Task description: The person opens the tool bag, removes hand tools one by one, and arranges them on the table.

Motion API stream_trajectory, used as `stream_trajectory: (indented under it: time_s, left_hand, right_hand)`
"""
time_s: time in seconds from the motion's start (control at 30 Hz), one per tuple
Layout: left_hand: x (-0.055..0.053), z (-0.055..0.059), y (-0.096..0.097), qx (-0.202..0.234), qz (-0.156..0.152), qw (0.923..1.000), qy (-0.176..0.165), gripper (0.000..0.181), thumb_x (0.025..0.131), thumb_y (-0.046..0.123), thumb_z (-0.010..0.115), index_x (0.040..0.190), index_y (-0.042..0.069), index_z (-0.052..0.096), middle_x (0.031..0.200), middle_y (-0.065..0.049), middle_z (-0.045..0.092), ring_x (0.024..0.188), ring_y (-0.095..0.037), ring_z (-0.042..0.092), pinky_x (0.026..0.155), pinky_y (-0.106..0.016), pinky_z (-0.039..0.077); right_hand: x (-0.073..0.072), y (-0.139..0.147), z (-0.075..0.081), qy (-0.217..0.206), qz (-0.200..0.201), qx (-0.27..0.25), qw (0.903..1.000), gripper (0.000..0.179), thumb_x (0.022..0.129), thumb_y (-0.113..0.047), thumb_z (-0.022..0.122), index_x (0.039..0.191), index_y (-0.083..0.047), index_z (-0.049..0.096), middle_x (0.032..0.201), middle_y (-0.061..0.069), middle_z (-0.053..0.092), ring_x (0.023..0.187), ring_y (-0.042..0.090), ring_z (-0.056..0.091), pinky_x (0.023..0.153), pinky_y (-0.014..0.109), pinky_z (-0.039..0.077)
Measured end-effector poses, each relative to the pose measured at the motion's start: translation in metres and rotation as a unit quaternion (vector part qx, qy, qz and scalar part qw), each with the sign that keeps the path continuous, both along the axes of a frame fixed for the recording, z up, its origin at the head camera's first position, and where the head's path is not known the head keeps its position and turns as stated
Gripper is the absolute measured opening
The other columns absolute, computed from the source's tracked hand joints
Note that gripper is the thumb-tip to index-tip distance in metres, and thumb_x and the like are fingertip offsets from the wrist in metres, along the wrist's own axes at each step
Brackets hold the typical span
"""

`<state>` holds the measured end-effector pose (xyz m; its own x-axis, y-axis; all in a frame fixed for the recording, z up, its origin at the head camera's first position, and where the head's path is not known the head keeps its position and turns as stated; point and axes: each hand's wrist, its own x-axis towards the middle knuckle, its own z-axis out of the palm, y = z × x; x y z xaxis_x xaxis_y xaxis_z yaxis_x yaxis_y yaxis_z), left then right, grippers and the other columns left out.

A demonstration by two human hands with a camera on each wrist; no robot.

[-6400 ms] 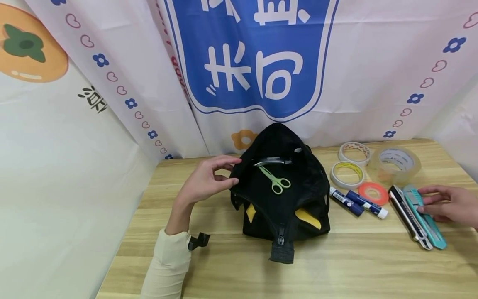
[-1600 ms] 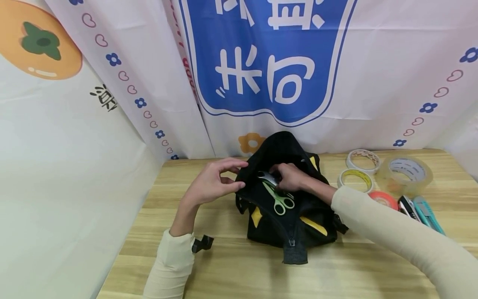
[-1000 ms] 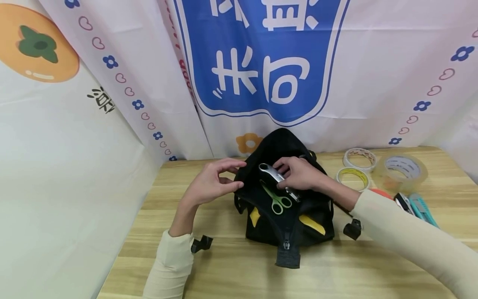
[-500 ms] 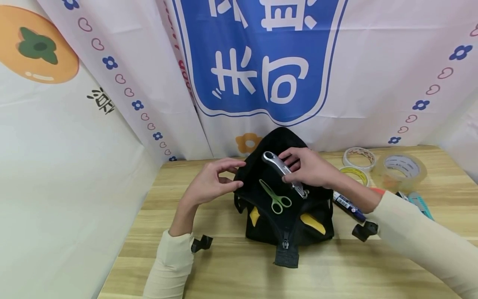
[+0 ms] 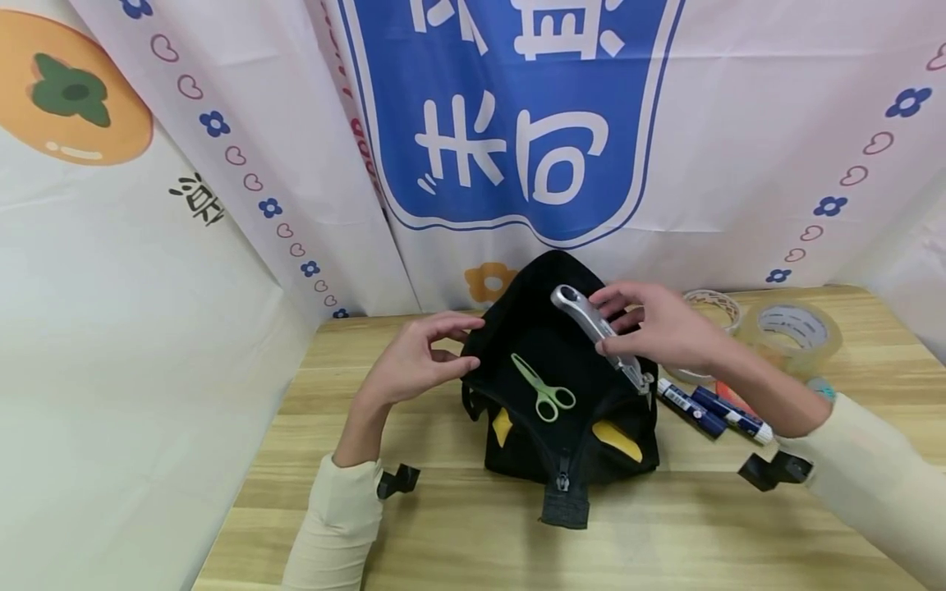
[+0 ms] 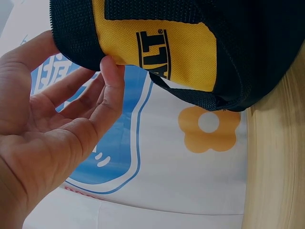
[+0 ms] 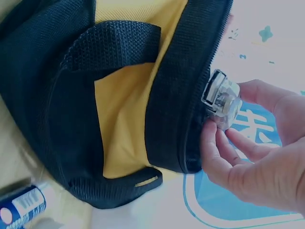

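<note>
An open black and yellow tool bag [image 5: 532, 443] stands on the table against the backdrop, its zipper tab towards me. My left hand [image 5: 420, 359] pinches the left edge of its mouth; in the left wrist view thumb and fingers lie on the black rim [image 6: 78, 36]. My right hand [image 5: 650, 324] holds a silver utility knife [image 5: 594, 322] between thumb and fingers, tilted over the right side of the bag's mouth, a round hole at its upper end. Green scissors [image 5: 545, 390] lie in the bag, handles towards me.
Right of the bag lie two blue glue sticks [image 5: 695, 408]. Behind my right forearm are a white tape roll [image 5: 732, 308], a wide clear tape roll [image 5: 820, 328], a partly hidden orange roll [image 5: 732, 396] and the end of a teal cutter [image 5: 820, 386].
My right hand went from the teal cutter into the bag, took hold of the silver utility knife, then lifted it up and rightwards. My left hand has stayed on the bag's rim.
</note>
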<state>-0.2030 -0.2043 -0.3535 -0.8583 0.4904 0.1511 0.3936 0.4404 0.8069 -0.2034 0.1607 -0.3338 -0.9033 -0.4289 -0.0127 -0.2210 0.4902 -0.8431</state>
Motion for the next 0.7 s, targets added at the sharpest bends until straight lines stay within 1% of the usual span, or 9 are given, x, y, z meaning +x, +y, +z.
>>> stream_trajectory:
  time_s: [0.23,0.3,0.43,0.57,0.63,0.7]
  left_hand:
    - [-0.001,0.001,0.000,0.002,0.000,1.0000,0.000,0.048,0.094,0.007,0.081,0.140,0.006,0.070,0.147,-0.011,0.066,0.122,-0.030,0.066,0.093,-0.031,0.063]
    - [-0.001,0.000,0.000,0.001,0.001,1.0000,0.001,0.048,0.093,0.007,0.081,0.140,0.006,0.070,0.147,-0.011,0.066,0.122,-0.030,0.066,0.093,-0.030,0.063]
    - [-0.001,0.000,0.000,0.000,0.003,1.0000,0.001,0.047,0.093,0.007,0.081,0.139,0.005,0.070,0.146,-0.011,0.066,0.121,-0.030,0.066,0.093,-0.029,0.063]
    - [0.000,0.001,0.001,0.001,0.005,1.0000,-0.001,0.047,0.093,0.006,0.081,0.139,0.005,0.070,0.146,-0.011,0.066,0.121,-0.030,0.066,0.093,-0.029,0.063]
    - [0.000,0.001,0.001,0.001,0.005,1.0000,-0.002,0.047,0.093,0.006,0.082,0.139,0.005,0.070,0.146,-0.011,0.067,0.121,-0.030,0.066,0.093,-0.029,0.063]
    - [0.000,0.001,0.001,0.002,0.005,1.0000,-0.002,0.048,0.093,0.006,0.081,0.139,0.005,0.070,0.146,-0.011,0.067,0.121,-0.030,0.066,0.093,-0.029,0.063]
  right_hand:
    - [0.011,0.025,0.002,-0.001,-0.017,0.016,0.9997,0.056,0.093,-0.012,0.083,0.144,-0.008,0.061,0.134,0.018,0.067,0.115,0.034,0.071,0.078,0.033,0.064]
    - [0.013,0.033,0.001,0.000,-0.024,0.023,0.9994,0.056,0.092,-0.013,0.083,0.144,-0.008,0.061,0.137,0.018,0.067,0.117,0.033,0.070,0.078,0.032,0.064]
    - [0.017,0.050,-0.005,0.011,-0.038,0.046,0.9981,0.060,0.093,-0.016,0.084,0.147,-0.008,0.060,0.144,0.017,0.063,0.122,0.035,0.066,0.083,0.026,0.061]
    - [0.022,0.067,-0.011,0.021,-0.056,0.061,0.9963,0.061,0.093,-0.017,0.085,0.148,-0.008,0.059,0.144,0.018,0.063,0.122,0.034,0.065,0.082,0.023,0.059]
    - [0.024,0.076,-0.014,0.027,-0.063,0.062,0.9957,0.061,0.093,-0.016,0.085,0.147,-0.008,0.059,0.143,0.019,0.063,0.119,0.029,0.067,0.081,0.023,0.059]
    - [0.026,0.086,-0.017,0.033,-0.071,0.066,0.9948,0.060,0.093,-0.015,0.085,0.147,-0.009,0.060,0.143,0.019,0.064,0.115,0.016,0.068,0.081,0.022,0.059]
